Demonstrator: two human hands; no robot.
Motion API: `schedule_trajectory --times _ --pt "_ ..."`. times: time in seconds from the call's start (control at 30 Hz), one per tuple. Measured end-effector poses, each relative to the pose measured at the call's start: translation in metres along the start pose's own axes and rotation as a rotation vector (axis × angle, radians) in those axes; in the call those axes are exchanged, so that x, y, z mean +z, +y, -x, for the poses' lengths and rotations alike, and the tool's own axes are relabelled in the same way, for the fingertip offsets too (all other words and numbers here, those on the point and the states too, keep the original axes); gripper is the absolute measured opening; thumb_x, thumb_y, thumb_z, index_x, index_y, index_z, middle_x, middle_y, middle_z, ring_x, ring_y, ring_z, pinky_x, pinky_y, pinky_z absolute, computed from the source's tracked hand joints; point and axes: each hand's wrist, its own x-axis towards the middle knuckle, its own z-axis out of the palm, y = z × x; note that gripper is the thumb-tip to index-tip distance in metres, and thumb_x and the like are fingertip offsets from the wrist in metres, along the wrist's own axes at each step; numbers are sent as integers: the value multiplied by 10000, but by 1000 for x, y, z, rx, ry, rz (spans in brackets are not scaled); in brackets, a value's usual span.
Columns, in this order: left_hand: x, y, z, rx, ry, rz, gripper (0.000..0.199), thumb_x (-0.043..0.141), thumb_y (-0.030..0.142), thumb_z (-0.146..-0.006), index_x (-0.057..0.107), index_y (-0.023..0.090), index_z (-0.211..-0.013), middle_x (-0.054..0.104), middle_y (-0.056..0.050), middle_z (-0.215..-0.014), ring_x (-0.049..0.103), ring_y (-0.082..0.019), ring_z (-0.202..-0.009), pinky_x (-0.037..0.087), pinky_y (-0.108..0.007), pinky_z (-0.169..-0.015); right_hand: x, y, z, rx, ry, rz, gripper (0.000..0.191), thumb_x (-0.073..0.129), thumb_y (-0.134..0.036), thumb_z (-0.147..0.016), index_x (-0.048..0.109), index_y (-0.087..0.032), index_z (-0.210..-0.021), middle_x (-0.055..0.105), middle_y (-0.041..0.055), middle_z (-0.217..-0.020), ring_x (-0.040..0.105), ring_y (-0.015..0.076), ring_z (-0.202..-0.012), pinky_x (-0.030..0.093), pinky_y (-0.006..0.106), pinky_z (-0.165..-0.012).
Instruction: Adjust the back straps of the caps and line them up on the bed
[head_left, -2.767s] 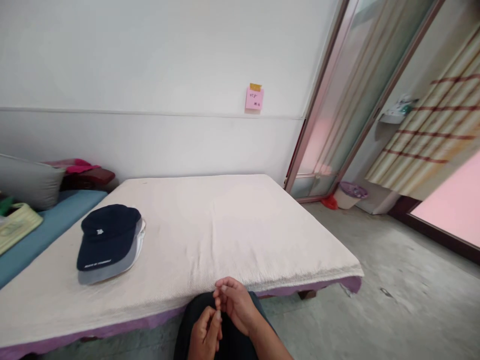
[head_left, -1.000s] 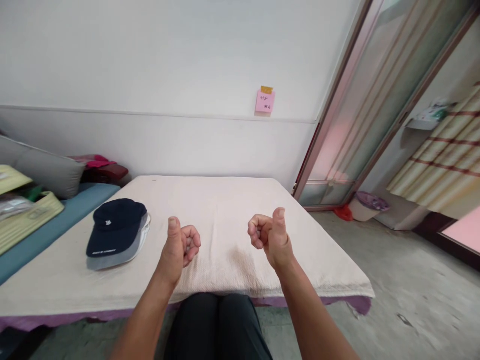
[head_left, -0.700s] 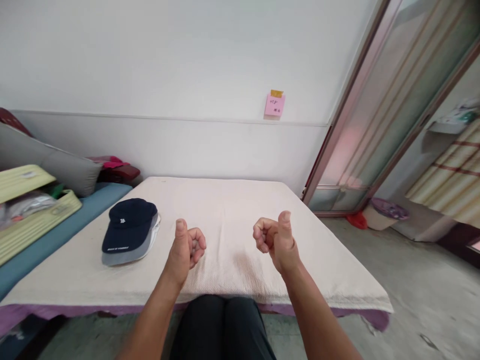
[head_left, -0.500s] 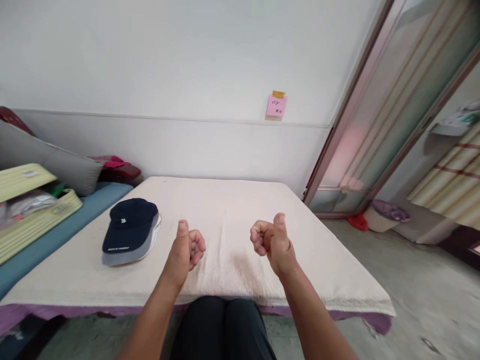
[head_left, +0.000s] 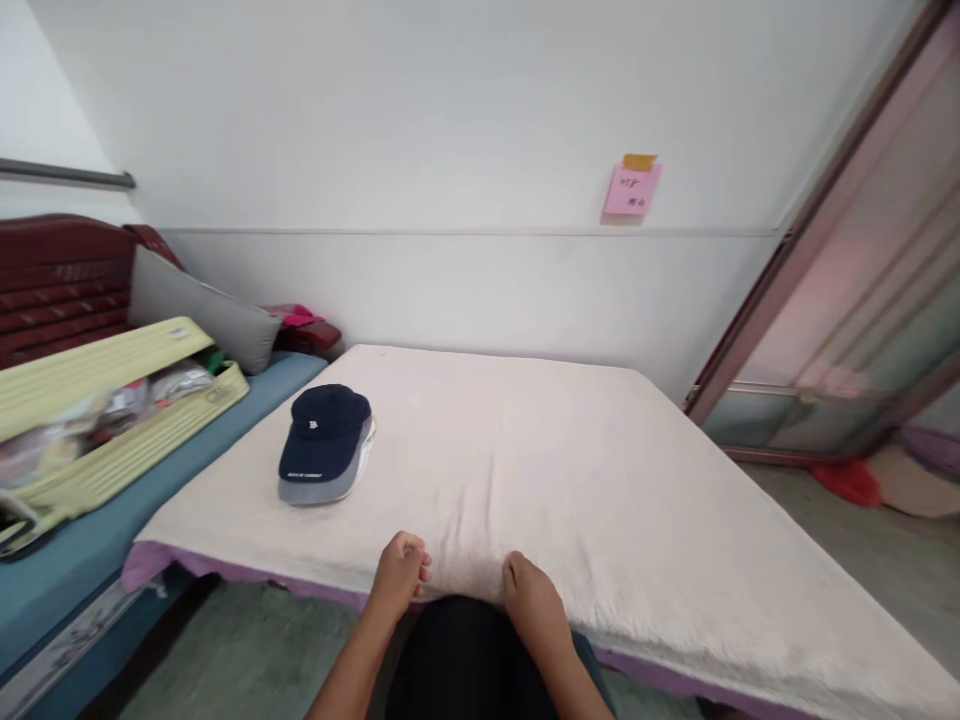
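Curled loosely with bare left hand point(head_left: 403, 570) and right hand point(head_left: 537, 603), too turned away to tell whether holding anything. Placed at the near edge of a cream woven cloth point(head_left: 570, 450), either side of black-trousered knees point(head_left: 466, 665). Showing on it, beyond and left of the left hand, a navy fabric cap point(head_left: 324, 432) stacked on a gray-brimmed cap point(head_left: 304, 493).

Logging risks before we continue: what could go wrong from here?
1. The caps are stacked unevenly, so a knock might slide them apart.
2. The pale cloth is creased near the left hand and right hand; a snag could drag the caps with it.
3. The yellow case gapes, showing its contents, so a bump might spill some.
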Motion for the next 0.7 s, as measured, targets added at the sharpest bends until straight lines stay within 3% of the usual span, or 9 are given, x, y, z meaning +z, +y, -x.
schedule_trajectory --times 0.13,0.27,0.37,0.43,0.53,0.7 --pt "-52 -14 -19 -21 203 137 103 654 125 -648 587 153 -720 636 -11 -630 622 -156 -562 434 -214 -450 9 22 -6 -130 19 407 190 422 -210 -858 461 -207 -672 540 25 -629 490 163 -599 233 284 -565" --pt "-105 -3 -43 -41 365 334 46 604 104 -765 580 139 -746 652 -36 -701 654 -150 -645 517 -258 -584 7 30 -22 -74 -15 462 237 374 -243 -889 489 -204 -685 564 25 -617 493 159 -581 212 279 -545" --pt "-134 13 -64 -68 480 458 91 553 92 -830 573 125 -747 635 -39 -702 638 -129 -629 522 -258 -611 6 33 -28 -71 2 460 233 376 -243 -884 495 -205 -687 565 24 -616 487 159 -583 214 278 -544" --pt "-145 23 -77 -72 545 517 69 560 162 -866 606 117 -889 650 -56 -846 639 -140 -720 532 -286 -657 7 34 -29 -73 4 452 224 378 -237 -876 494 -207 -688 558 20 -608 478 159 -577 216 279 -545" --pt "-151 37 -91 -84 591 595 316 565 307 -886 564 155 -1163 600 -91 -1145 614 -207 -941 533 -404 -782 6 36 -30 -65 -5 433 218 370 -239 -872 473 -212 -681 545 13 -603 488 164 -585 227 279 -552" --pt "-150 49 -107 -131 590 692 357 566 322 -884 545 166 -1205 574 -102 -1205 598 -230 -1000 519 -441 -823 4 36 -32 -55 -4 385 226 354 -260 -866 427 -217 -656 538 8 -605 512 170 -604 261 276 -569"
